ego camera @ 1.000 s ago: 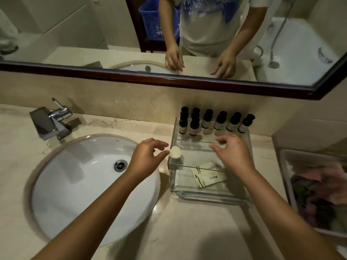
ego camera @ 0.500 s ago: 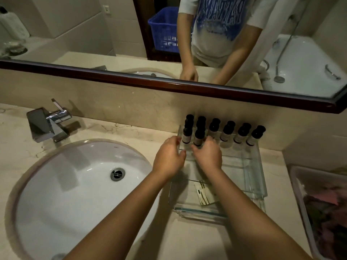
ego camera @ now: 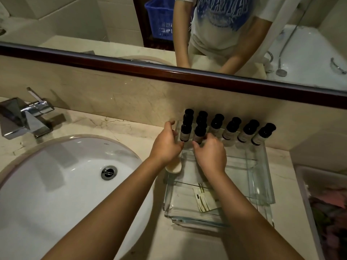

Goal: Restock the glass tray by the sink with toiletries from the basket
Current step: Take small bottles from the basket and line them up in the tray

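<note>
The clear rectangular glass tray [ego camera: 262,184] sits on the beige marble counter [ego camera: 187,243], its 12 o'clock edge close to the backsplash. Small black-capped bottles [ego camera: 231,128] line that far edge and stand three deep at 11 o'clock. The right hand [ego camera: 211,154] pinches the front bottle [ego camera: 199,135] of the second column by its base. The left hand [ego camera: 165,145] curls at the tray's 10 o'clock corner; whether it grips anything I cannot tell. A round white soap disc [ego camera: 174,168] lies against the 9 o'clock wall, and a pale paper packet [ego camera: 205,199] lies toward 6 o'clock. Bare glass shows toward 3 o'clock. The white oval sink [ego camera: 65,184] almost meets the tray at 9 o'clock. A white plastic basket [ego camera: 304,184] stands at 3 o'clock, across a narrow strip of counter.
</note>
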Tool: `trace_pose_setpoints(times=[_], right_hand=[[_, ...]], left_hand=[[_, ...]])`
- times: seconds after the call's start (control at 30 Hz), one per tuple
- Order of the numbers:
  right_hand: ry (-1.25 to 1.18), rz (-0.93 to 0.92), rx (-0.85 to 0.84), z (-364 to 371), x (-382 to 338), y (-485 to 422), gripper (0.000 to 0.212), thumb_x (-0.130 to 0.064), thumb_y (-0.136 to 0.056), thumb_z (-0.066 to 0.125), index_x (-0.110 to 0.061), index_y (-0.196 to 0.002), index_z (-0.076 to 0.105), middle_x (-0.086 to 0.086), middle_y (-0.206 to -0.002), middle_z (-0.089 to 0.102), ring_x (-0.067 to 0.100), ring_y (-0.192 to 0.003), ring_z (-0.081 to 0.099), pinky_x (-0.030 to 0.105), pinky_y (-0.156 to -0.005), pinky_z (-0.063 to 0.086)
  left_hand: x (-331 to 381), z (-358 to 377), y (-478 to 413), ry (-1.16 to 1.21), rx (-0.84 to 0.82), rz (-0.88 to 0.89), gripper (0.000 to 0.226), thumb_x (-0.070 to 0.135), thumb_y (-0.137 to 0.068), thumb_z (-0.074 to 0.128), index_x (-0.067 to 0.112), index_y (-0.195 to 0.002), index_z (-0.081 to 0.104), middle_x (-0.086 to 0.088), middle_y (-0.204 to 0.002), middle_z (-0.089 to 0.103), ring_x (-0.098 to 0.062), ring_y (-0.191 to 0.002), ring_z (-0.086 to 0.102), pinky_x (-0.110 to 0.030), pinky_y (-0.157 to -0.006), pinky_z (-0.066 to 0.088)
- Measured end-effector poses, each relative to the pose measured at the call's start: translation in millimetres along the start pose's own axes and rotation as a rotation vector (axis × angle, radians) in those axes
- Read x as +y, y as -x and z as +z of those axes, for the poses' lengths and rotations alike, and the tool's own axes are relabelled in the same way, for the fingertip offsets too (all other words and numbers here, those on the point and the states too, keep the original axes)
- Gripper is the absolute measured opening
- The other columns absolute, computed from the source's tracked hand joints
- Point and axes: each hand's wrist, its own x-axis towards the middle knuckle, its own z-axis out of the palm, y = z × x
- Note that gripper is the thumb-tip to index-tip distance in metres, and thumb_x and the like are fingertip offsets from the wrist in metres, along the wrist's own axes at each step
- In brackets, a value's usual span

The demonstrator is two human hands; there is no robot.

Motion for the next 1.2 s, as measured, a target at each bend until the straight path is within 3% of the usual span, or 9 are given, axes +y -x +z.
trace_pose_setpoints(times=[0.3,0.47,0.57,0.73,0.83,0.97,1.2], right_hand=[[0.01,-0.018,-0.004,0.0,-0.2,2.2,0.035,-0.034,-0.089,0.06,-0.006,-0.111,0.056,0.012,-0.114,0.06,0.03,-0.102,0.058,0.028,-0.068,0.038],[-0.043,-0.011,-0.034,-10.9,-0.6,11.4,0.051,-0.036,-0.087,0.063,-0.004,-0.124,0.05,0.012,-0.125,0.056,0.029,-0.113,0.055,0.031,-0.08,0.044],[-0.075,-0.004,-0.045,-25.0,4.2,23.2,0.054,-0.038,-0.086,0.064,-0.007,-0.127,0.05,0.013,-0.115,0.063,0.028,-0.107,0.058,0.031,-0.078,0.046],[-0.002,-0.039,-0.156,-63.0,7.3,51.2,0.038,-0.035,-0.089,0.06,-0.01,-0.117,0.059,0.01,-0.107,0.066,0.025,-0.095,0.061,0.03,-0.074,0.047],[0.11,-0.163,-0.245,-89.8,-5.3,80.2,0.032,-0.032,-0.091,0.056,-0.013,-0.116,0.06,0.007,-0.115,0.062,0.024,-0.1,0.059,0.031,-0.079,0.047],[0.261,-0.46,-0.388,-114.0,-39.7,130.2,0.028,-0.029,-0.092,0.053,-0.013,-0.114,0.061,0.005,-0.118,0.06,0.024,-0.105,0.057,0.032,-0.082,0.047],[0.168,-0.758,-0.393,-131.4,-145.2,230.3,0.028,-0.029,-0.093,0.052,-0.016,-0.115,0.062,0.003,-0.115,0.062,0.021,-0.106,0.056,0.032,-0.086,0.045]], left_hand=[[-3.2,2.4,2.1,-0.021,0.016,0.01,0.072,0.015,-0.085,0.066,0.015,-0.143,0.024,-0.006,-0.126,0.054,-0.021,-0.119,0.05,-0.024,-0.086,0.037],[-2.2,-5.7,15.7,-0.086,0.048,-0.012,0.075,0.019,-0.083,0.068,0.016,-0.144,0.024,-0.005,-0.135,0.047,-0.023,-0.127,0.038,-0.035,-0.101,0.038],[0.4,-19.6,30.7,-0.134,0.03,-0.015,0.07,0.02,-0.086,0.065,0.014,-0.144,0.026,-0.006,-0.137,0.046,-0.023,-0.13,0.036,-0.036,-0.104,0.036],[2.3,-53.3,78.8,-0.235,-0.024,0.039,0.058,0.022,-0.09,0.06,0.015,-0.141,0.033,-0.005,-0.137,0.045,-0.021,-0.129,0.035,-0.031,-0.104,0.031],[-0.6,-86.7,117.3,-0.305,-0.058,0.066,0.046,0.025,-0.091,0.056,0.018,-0.135,0.044,-0.004,-0.137,0.045,-0.022,-0.131,0.032,-0.03,-0.104,0.03],[-18.9,-147.5,184.6,-0.342,-0.001,0.078,0.037,0.027,-0.09,0.058,0.021,-0.127,0.054,-0.002,-0.13,0.05,-0.017,-0.123,0.04,-0.025,-0.101,0.034],[-90.4,-268.6,347.2,-0.374,0.098,-0.133,0.032,0.027,-0.09,0.06,0.023,-0.121,0.056,0.001,-0.125,0.051,-0.019,-0.123,0.044,-0.026,-0.102,0.031]])
